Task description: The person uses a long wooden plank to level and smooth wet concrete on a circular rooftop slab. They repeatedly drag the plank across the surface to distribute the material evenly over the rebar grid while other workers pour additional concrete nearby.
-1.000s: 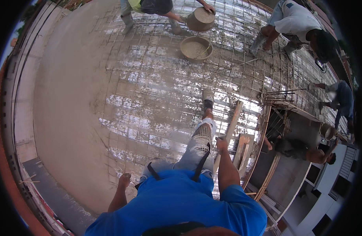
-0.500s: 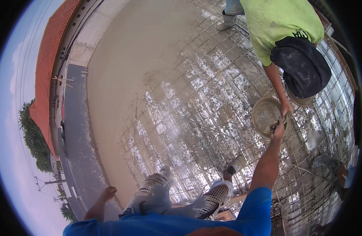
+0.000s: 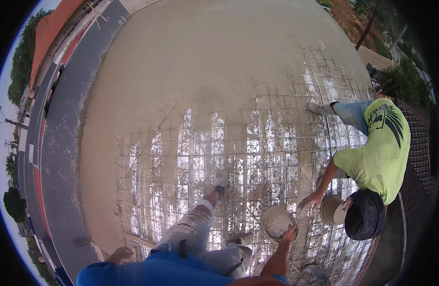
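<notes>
My right hand (image 3: 288, 234) grips the near right rim of a round bucket (image 3: 263, 216), with grey wet concrete showing inside it. The bucket hangs over a grid of steel rebar (image 3: 250, 157), just right of my legs. Down at the left, beside my hip, is my left hand (image 3: 123, 255); it is blurred, and its fingers do not show clearly. A co-worker's outstretched hand (image 3: 313, 199) is to the right of my bucket, apart from it. Next to that hand is a second bucket (image 3: 330, 209), tilted and close to the co-worker's head.
Smooth wet concrete (image 3: 205, 47) spreads across the far side and along the left. A low grey wall (image 3: 62, 133) edges the left. The co-worker in a lime shirt (image 3: 381, 148) bends over at the right. Bars and mud-splashed sheeting lie around my feet.
The bucket, earlier between the co-worker's hand and mine, is now in my right hand only and nearer my body. The co-worker's hand is off it. My view has turned.
</notes>
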A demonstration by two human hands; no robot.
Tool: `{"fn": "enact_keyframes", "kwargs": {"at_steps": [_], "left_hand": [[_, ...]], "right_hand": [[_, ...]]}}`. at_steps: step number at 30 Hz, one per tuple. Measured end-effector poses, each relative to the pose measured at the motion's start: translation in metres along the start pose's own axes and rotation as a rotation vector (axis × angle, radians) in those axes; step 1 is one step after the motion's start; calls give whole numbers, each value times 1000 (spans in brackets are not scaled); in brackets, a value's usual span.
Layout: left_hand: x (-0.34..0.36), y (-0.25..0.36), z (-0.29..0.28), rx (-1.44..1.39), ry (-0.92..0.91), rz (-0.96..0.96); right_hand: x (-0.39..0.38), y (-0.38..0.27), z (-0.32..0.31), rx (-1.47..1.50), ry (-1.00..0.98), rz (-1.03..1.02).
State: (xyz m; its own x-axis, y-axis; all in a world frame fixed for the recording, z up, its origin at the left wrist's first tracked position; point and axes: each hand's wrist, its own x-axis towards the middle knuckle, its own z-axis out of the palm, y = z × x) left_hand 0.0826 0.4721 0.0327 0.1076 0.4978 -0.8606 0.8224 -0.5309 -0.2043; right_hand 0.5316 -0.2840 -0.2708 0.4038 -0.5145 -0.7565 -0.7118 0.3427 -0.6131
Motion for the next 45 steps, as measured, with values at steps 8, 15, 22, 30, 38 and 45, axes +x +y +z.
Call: {"fn": "enact_keyframes", "kwargs": {"at_steps": [8, 15, 22, 30, 38, 45], "left_hand": [[167, 196, -292, -715, 191, 219], [157, 478, -549, -137, 548, 804], [102, 827, -556, 324, 453, 1585], [109, 999, -456, 647, 448, 1957], [-20, 1120, -605, 710, -95, 1593], [-104, 1159, -751, 448, -172, 1524]], "right_hand": [[-131, -72, 104, 97, 69, 100], [-144, -119, 258, -23, -163, -37], [-118, -224, 430, -391, -62, -219], [-199, -427, 607, -787, -270, -458], [-127, -559, 606, -370, -266, -805], [4, -490, 634, 508, -515, 157]]}}
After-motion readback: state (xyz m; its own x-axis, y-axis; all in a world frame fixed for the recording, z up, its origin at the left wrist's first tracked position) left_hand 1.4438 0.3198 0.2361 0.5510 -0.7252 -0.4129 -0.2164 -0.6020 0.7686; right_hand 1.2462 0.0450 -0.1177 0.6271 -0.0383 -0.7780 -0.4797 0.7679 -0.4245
